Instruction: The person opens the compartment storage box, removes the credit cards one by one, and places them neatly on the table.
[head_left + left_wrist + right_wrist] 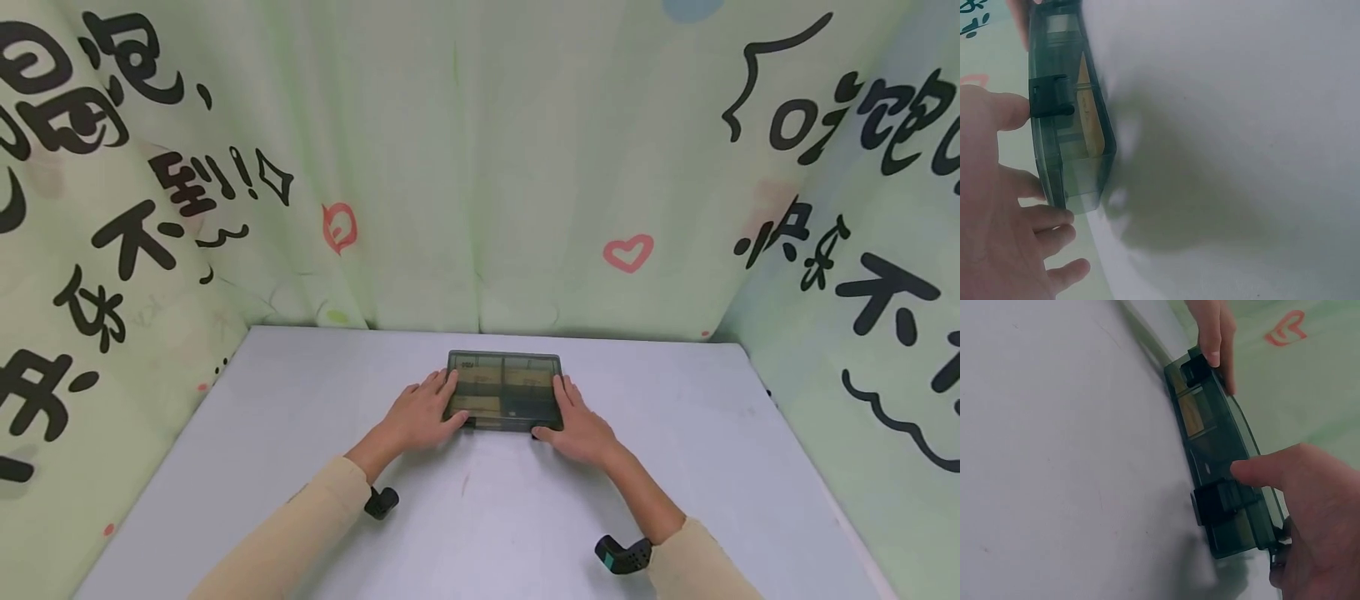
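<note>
A smoky, see-through compartment box (504, 390) lies flat on the grey bench (300, 433), toward the 12 o'clock side of it, with two black latches (1219, 501) along its near edge and tan pieces showing through the lid. The left hand (420, 414) holds the box at its 9 o'clock end, thumb on the near-left latch (1050, 97) and fingers laid along the side, while the right hand (577, 427) holds the 3 o'clock end, thumb pressed on the other latch. Behind the bench, at 12 o'clock, hangs a pale green curtain (480, 167) with black lettering and a pink heart (628, 251).
</note>
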Available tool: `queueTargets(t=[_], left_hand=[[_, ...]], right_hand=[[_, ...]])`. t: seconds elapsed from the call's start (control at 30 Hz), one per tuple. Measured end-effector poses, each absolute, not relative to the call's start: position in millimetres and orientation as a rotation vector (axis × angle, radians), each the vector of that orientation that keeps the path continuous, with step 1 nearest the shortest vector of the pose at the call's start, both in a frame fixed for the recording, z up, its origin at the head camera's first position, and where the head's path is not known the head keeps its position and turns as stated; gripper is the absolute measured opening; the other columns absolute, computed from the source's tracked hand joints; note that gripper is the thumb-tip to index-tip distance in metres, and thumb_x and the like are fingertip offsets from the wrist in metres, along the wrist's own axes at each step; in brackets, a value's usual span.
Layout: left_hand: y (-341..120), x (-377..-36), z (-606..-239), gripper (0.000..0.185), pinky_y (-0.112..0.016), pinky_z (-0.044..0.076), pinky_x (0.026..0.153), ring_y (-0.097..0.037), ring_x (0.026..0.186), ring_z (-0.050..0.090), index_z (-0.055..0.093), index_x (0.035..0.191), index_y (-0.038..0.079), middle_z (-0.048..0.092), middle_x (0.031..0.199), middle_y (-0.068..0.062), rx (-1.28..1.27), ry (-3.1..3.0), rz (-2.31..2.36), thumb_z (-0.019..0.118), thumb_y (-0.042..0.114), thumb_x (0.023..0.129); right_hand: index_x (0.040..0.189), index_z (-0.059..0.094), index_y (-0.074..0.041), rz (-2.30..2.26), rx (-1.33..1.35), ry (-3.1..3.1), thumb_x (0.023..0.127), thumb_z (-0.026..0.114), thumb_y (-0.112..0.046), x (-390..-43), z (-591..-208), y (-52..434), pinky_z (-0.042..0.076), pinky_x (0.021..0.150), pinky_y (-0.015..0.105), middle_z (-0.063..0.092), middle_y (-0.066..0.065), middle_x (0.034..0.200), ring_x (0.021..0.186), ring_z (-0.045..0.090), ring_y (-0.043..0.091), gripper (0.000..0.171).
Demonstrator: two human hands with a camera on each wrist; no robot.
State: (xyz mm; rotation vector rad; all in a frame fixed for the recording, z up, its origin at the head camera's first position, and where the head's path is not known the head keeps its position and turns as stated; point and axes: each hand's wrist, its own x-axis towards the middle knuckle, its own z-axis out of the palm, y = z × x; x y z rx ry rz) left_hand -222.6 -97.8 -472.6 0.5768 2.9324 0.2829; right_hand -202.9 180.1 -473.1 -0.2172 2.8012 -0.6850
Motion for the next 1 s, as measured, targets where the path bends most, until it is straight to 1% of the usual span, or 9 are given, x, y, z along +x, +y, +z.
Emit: queueTargets(t=[0.1, 0.3, 0.6, 0.77, 1.0], left_hand=[[-98.6, -221.8, -474.5, 0.077, -0.051, 0.029, 0.116, -0.027, 0.149, 0.024, 0.018, 0.156, 0.011, 0.023, 0.161, -0.011, 0.573, 2.932, 0.28, 0.037, 0.059, 0.098], [-97.3, -220.8, -475.9, 0.077, -0.051, 0.03, 0.116, -0.027, 0.149, 0.024, 0.018, 0.156, 0.01, 0.023, 0.161, -0.012, 0.578, 2.936, 0.274, 0.035, 0.058, 0.099], [-95.7, -222.2, -475.8, 0.076, -0.051, 0.031, 0.115, -0.028, 0.148, 0.025, 0.019, 0.155, 0.008, 0.025, 0.16, -0.014, 0.591, 2.954, 0.276, 0.036, 0.056, 0.099], [-94.4, -220.5, -475.2, 0.075, -0.051, 0.032, 0.114, -0.03, 0.147, 0.026, 0.021, 0.154, 0.006, 0.027, 0.159, -0.015, 0.607, 2.961, 0.305, 0.038, 0.053, 0.099], [-89.1, -219.0, -474.7, 0.073, -0.051, 0.029, 0.116, -0.033, 0.148, 0.023, 0.016, 0.155, 0.004, 0.023, 0.159, -0.018, 0.554, 2.93, 0.348, 0.038, 0.046, 0.1]], right_hand=[[0.155, 0.0, -0.003, -0.722, -0.218, 2.768, 0.094, 0.056, -0.046, -202.7, -473.7, 181.3, 0.027, 0.112, 0.061, -0.002, 0.02, 0.163, 0.15, 0.005, 0.037, 0.094], [0.155, 0.001, -0.004, -0.749, -0.222, 2.751, 0.097, 0.051, -0.047, -203.3, -473.9, 183.7, 0.025, 0.112, 0.064, -0.003, 0.019, 0.163, 0.15, 0.005, 0.038, 0.089], [0.155, 0.002, -0.002, -0.755, -0.237, 2.773, 0.097, 0.052, -0.046, -204.4, -472.5, 184.5, 0.026, 0.113, 0.062, -0.001, 0.021, 0.162, 0.15, 0.006, 0.039, 0.088], [0.155, 0.002, -0.002, -0.762, -0.225, 2.779, 0.097, 0.053, -0.044, -203.8, -473.6, 184.3, 0.025, 0.113, 0.063, 0.0, 0.021, 0.162, 0.149, 0.006, 0.039, 0.088], [0.155, 0.003, -0.003, -0.768, -0.221, 2.788, 0.097, 0.053, -0.045, -204.1, -472.7, 184.7, 0.026, 0.113, 0.063, 0.001, 0.021, 0.162, 0.149, 0.008, 0.04, 0.088]])
